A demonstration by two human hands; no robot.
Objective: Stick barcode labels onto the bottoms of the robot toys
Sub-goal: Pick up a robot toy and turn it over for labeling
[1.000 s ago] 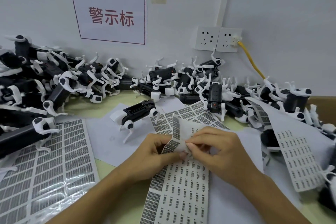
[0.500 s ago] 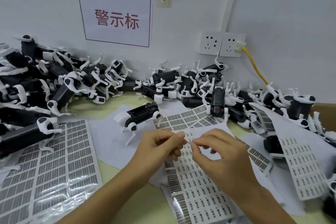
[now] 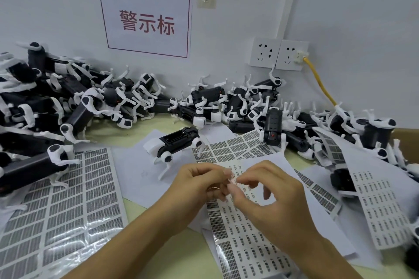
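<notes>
Head view: only one view, looking down at the desk point(image 3: 172, 253).
Hands: left hand point(image 3: 199, 186) and right hand point(image 3: 265, 197) meet over the middle sheet point(image 3: 244, 249), fingertips almost touching.
Label: a tiny white label point(image 3: 232, 177) sits between the fingertips. Both hands seem to pinch it by its edges, likely so the sticky side stays off the skin. It is too small and blurry to be sure which hand has the firmer hold.
Middle sheet: lies flat right under the hands, so the next label is close to pick.
Toy: one toy point(image 3: 175, 146) stands on its legs on white paper just behind the hands, apart from the others. I think it is next. Its bottom faces down, so it must be tipped over first.
Pile: many toys point(image 3: 95, 106) lie heaped along the wall, some with legs up. I cannot see which ones have labels.
Other sheets: a big sheet point(image 3: 68, 206) lies at the left, more at the right, within reach.
</notes>
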